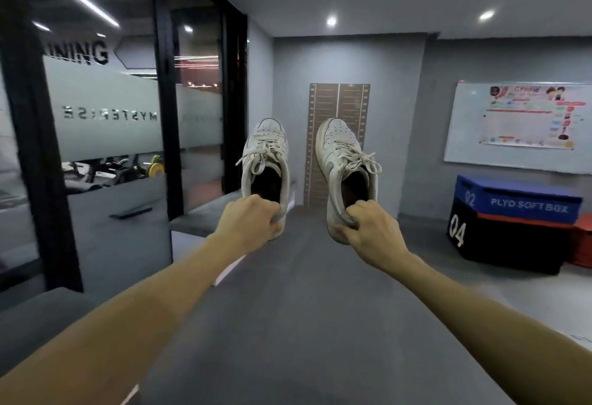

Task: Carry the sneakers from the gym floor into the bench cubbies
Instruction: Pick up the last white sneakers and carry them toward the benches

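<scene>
Although both sneakers are off the gym floor, neither has been stowed, so the carry is judged to be under way and the placing is all still to do. At the far left a glass partition (105, 109) with frosted lettering is seen, and below it a grey padded ledge (205, 215) that may be the bench; no cubby openings can be made out. The left sneaker (266, 161) is held up in the air, toe pointing away, its heel collar gripped by the curled fingers of the left hand (253, 222). Just beside it, not touching, the right sneaker (344, 167) is held the same way, its heel pinched by the clenched right hand (368, 231). Further right, a whiteboard (519, 125) is mounted on the wall above a plyo soft box (512, 222). The cubbies have yet to be reached.
</scene>
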A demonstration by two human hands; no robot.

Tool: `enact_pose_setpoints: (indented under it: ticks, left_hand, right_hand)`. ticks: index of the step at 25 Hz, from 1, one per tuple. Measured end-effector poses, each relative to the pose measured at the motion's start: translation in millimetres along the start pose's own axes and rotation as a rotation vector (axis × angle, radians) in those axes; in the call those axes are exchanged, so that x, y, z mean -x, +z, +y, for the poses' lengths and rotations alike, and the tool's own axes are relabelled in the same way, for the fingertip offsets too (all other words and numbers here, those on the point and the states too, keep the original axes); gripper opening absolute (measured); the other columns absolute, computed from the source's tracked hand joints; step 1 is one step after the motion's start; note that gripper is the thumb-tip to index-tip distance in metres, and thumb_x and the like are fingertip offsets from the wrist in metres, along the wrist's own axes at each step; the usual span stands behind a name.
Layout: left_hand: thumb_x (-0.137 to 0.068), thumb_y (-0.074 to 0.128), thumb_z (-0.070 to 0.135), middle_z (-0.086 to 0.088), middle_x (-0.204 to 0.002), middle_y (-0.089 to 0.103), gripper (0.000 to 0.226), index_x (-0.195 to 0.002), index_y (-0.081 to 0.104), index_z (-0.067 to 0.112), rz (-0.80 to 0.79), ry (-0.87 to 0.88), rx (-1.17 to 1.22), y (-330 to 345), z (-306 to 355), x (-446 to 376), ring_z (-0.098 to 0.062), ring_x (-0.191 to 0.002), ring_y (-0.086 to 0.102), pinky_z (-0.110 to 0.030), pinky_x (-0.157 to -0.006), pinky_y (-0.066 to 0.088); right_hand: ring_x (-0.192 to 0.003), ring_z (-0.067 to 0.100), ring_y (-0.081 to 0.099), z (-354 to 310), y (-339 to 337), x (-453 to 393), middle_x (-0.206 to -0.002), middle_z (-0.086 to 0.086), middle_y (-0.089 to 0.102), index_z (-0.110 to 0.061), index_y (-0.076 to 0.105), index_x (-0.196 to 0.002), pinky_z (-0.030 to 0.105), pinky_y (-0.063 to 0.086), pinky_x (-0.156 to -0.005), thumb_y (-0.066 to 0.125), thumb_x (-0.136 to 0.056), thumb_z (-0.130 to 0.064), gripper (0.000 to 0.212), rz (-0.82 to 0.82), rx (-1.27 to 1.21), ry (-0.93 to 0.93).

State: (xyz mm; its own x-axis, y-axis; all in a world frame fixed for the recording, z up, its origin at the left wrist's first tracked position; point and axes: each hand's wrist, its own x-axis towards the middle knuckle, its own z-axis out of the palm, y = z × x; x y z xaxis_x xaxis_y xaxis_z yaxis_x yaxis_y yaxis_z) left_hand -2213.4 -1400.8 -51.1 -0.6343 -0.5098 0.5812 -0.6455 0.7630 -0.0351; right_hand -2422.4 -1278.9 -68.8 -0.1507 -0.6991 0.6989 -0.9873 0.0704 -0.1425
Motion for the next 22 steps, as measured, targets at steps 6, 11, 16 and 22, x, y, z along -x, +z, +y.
enact_pose_setpoints:
  ticks: [6,11,16,22]
  left_hand:
    - [-0.083,0.060,0.033,0.001,-0.068,0.044,0.025,-0.067,0.045,0.020,-0.017,-0.284,-0.173,57,-81,-49,-0.028,-0.072,0.055,-0.030,-0.060,0.033]
    - [-0.086,0.058,0.036,0.002,-0.063,0.045,0.035,-0.060,0.039,0.021,-0.009,-0.494,-0.285,78,-133,-63,-0.025,-0.064,0.049,-0.031,-0.060,0.037]
    - [-0.087,0.058,0.039,0.002,-0.067,0.045,0.034,-0.064,0.040,0.022,-0.051,-0.694,-0.509,79,-182,-48,-0.022,-0.064,0.045,-0.032,-0.059,0.035]
    - [-0.089,0.056,0.040,0.006,-0.063,0.042,0.034,-0.065,0.038,0.024,-0.080,-0.837,-0.613,85,-244,-26,-0.018,-0.062,0.045,-0.030,-0.056,0.031]
  right_hand:
    - [-0.067,0.015,0.038,22,132,-123,-0.062,-0.010,0.036,-0.022,0.035,-0.057,0.029,0.028,-0.050,0.068,-0.081,-0.028,0.042,-0.073,-0.224,-0.254]
    - [-0.070,0.017,0.036,4,223,-202,-0.064,-0.009,0.036,-0.019,0.033,-0.058,0.029,0.027,-0.052,0.069,-0.081,-0.027,0.043,-0.139,-0.418,-0.471]
    - [-0.073,0.016,0.038,-53,299,-250,-0.069,-0.008,0.039,-0.022,0.034,-0.061,0.031,0.031,-0.056,0.068,-0.082,-0.025,0.040,-0.205,-0.626,-0.647]
    - [-0.075,0.013,0.041,-127,377,-289,-0.074,-0.005,0.047,-0.013,0.050,-0.067,0.035,0.041,-0.059,0.067,-0.083,-0.028,0.028,-0.232,-0.703,-0.762]
